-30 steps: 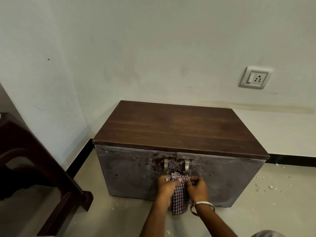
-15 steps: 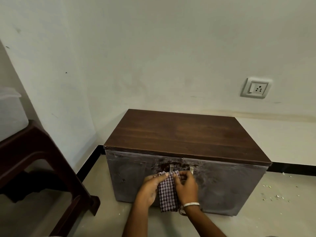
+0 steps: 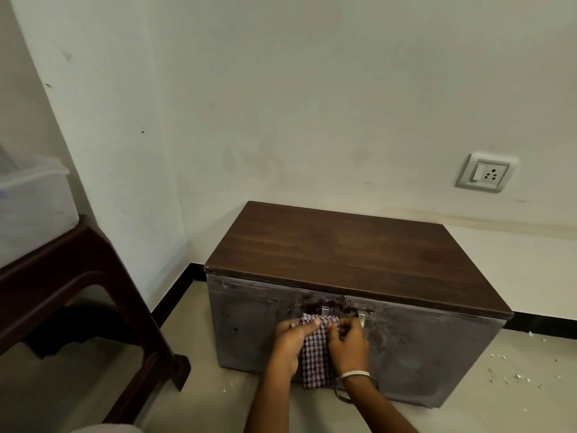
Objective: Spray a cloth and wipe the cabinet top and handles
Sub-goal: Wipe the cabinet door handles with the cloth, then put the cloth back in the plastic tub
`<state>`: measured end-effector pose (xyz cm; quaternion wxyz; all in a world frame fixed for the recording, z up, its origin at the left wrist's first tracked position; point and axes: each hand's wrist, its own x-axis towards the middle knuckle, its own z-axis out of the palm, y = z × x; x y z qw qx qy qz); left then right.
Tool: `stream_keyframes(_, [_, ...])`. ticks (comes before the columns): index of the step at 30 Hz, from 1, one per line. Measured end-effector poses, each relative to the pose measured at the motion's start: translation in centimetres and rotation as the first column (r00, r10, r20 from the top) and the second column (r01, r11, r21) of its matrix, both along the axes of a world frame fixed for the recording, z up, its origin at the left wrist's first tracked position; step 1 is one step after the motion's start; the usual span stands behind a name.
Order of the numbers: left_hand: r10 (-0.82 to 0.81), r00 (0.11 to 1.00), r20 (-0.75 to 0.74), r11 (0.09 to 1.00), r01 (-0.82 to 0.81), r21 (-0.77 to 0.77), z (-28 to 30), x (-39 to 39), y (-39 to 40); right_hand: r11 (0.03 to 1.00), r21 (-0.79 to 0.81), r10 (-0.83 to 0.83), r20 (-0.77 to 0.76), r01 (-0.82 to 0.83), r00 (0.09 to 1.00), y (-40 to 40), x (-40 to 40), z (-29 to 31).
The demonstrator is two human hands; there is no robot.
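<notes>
Head view: checked cloth (image 3: pixel 317 357) is hanging against the cabinet (image 3: pixel 421 354) front over the left handle (image 3: pixel 325 310), left hand (image 3: pixel 288 345) and right hand (image 3: pixel 349 346) both pinching its upper edge, right handle (image 3: pixel 362 318) sitting uncovered just beside, under the dark wooden top (image 3: pixel 337 254).

Both hands, left hand (image 3: pixel 290 342) and right hand (image 3: pixel 349 342), grip checked cloth (image 3: pixel 317 360) against left handle (image 3: pixel 325 310) on cabinet (image 3: pixel 421 354) front.
</notes>
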<state>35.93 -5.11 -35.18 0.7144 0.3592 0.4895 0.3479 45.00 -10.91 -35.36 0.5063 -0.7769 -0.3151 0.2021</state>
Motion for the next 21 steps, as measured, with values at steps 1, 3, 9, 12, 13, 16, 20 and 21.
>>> stream_keyframes(1, [0.002, 1.000, -0.021, 1.000, -0.002, -0.004, 0.0, -0.1, -0.1, 0.999, -0.037, 0.006, -0.002, -0.006, 1.000, 0.0, 0.0, -0.1])
stream_keyframes(3, [-0.003, 0.998, -0.064, 1.000, 0.002, -0.021, 0.4, -0.4, -0.6, 0.994, -0.110, 0.020, -0.013, -0.022, 1.000, -0.1, -0.1, 0.0])
stream_keyframes(9, [0.021, 0.999, -0.027, 0.997, -0.023, -0.071, 3.4, -1.9, -1.5, 0.989, -0.105, 0.097, -0.090, -0.106, 0.991, -0.6, -0.5, 2.4])
stream_keyframes(12, [0.069, 0.997, 0.043, 0.996, -0.067, -0.053, 6.2, -3.1, -1.0, 0.980, -0.001, 0.198, -0.158, -0.201, 0.967, -0.5, -1.2, 4.8])
stream_keyframes(13, [0.087, 0.994, 0.069, 0.995, -0.083, -0.053, 7.2, -3.5, -0.8, 0.969, 0.021, 0.245, -0.190, -0.246, 0.951, -0.5, -1.5, 5.6])
stream_keyframes(16, [0.169, 0.974, 0.152, 0.985, -0.164, -0.047, 9.9, -5.0, 0.1, 0.923, 0.061, 0.381, -0.297, -0.380, 0.876, -0.5, -2.8, 8.0])
stream_keyframes(20, [0.247, 0.953, 0.173, 0.968, -0.250, -0.008, 14.0, -7.8, 1.3, 0.871, 0.126, 0.489, -0.323, -0.475, 0.810, -0.1, -4.9, 11.9])
stream_keyframes(21, [0.244, 0.956, 0.165, 0.969, -0.248, 0.006, 15.1, -8.7, 1.5, 0.864, 0.152, 0.503, -0.322, -0.480, 0.802, 0.1, -5.6, 13.1])
